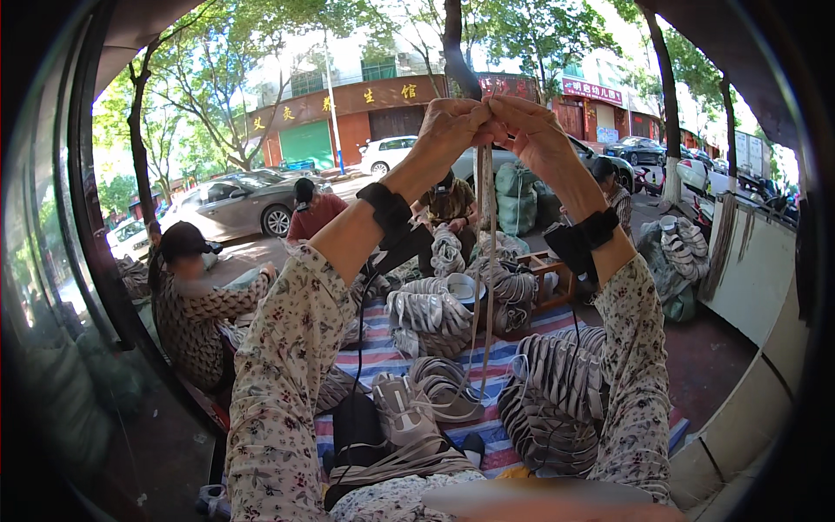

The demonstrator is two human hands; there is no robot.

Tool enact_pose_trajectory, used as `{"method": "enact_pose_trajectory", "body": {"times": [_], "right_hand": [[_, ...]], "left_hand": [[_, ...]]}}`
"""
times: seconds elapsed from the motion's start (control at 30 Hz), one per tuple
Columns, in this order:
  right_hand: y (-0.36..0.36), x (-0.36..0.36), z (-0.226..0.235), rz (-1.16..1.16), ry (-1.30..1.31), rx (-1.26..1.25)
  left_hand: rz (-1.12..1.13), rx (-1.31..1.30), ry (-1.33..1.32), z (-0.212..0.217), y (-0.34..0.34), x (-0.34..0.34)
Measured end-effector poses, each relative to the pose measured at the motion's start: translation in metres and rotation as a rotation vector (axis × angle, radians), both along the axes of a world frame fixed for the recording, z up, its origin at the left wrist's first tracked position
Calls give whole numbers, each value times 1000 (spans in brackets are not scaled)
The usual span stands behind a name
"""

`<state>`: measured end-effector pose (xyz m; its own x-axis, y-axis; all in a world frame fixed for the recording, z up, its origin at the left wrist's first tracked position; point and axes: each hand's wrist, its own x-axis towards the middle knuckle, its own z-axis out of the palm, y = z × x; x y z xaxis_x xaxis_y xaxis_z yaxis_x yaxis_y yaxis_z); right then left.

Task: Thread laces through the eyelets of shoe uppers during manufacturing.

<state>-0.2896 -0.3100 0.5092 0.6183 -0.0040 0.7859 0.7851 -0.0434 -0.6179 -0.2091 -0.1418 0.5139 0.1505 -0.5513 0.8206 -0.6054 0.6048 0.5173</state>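
Note:
Both my arms are raised high, and the two hands meet at fingertip height above the far row of people. My left hand [452, 132] is closed in a pinch, its fingertips touching those of my right hand [532, 135], also pinched. From between them a beige shoelace [489, 287] hangs in long strands toward my lap. A beige-grey shoe upper [403, 407] rests on my lap, with loose laces [400, 461] spread across my thighs. Beside it lies a curved stack of nested shoe uppers [445, 383]. Exactly how the lace is gripped is partly hidden by the fingers.
A striped sheet [365, 361] covers the ground. Bundled shoe uppers [561, 391] lie at my right, more bundles [430, 317] ahead with a white bowl [464, 285] among them. A wooden stool [552, 278] stands behind. Several people sit around; one [196, 304] is close at left.

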Motion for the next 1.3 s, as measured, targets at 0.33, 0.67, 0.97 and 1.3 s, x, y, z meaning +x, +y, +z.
{"method": "enact_pose_trajectory", "body": {"times": [0.33, 0.67, 0.97, 1.3], "right_hand": [[19, 33, -29, 6, -38, 55], [-41, 98, -54, -50, -115, -146], [-68, 127, -70, 73, 127, 194], [-102, 198, -120, -48, 256, 285]], "left_hand": [[59, 160, 87, -22, 15, 33], [-27, 73, 139, -48, 21, 57], [-41, 129, 280, -140, 55, 87], [78, 463, 491, -279, 132, 80]]}}
